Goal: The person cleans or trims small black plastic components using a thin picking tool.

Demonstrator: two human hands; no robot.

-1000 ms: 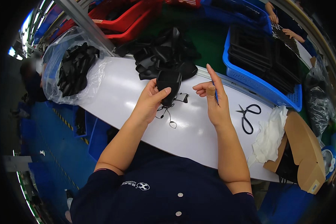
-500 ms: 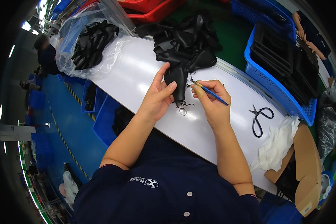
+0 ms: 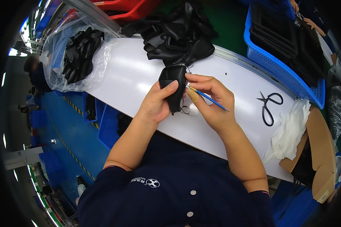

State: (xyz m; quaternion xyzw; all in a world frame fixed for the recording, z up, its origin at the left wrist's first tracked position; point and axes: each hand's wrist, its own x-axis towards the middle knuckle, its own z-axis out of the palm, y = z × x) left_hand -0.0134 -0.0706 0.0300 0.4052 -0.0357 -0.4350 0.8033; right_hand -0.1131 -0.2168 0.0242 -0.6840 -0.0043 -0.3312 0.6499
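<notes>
My left hand (image 3: 158, 99) is wrapped round a black moulded plastic part (image 3: 174, 85), its thumb lying across the front. In my right hand (image 3: 215, 99) is a thin blue-handled tool (image 3: 212, 100) with a yellowish front end, pinched like a pen. Its tip meets the part's right edge, and the fingertips partly hide it. Thin dark strands (image 3: 185, 110) curl by the lower end of the part. Just beyond my hands lies a heap of similar black parts (image 3: 178, 39) on the white table (image 3: 136, 75).
Black-handled scissors (image 3: 269, 108) lie to the right, beside a white cloth (image 3: 290, 130) and a cardboard box (image 3: 324, 151). A blue basket (image 3: 284, 72) of black panels stands at the far right. Back left is a clear bag (image 3: 51, 68) of black parts. Another person's hands (image 3: 310, 23) show at top right.
The black part has turned in my left hand, showing a broader face, and my left thumb lies over it. My right hand keeps the tool at its edge. The whole view has shifted slightly.
</notes>
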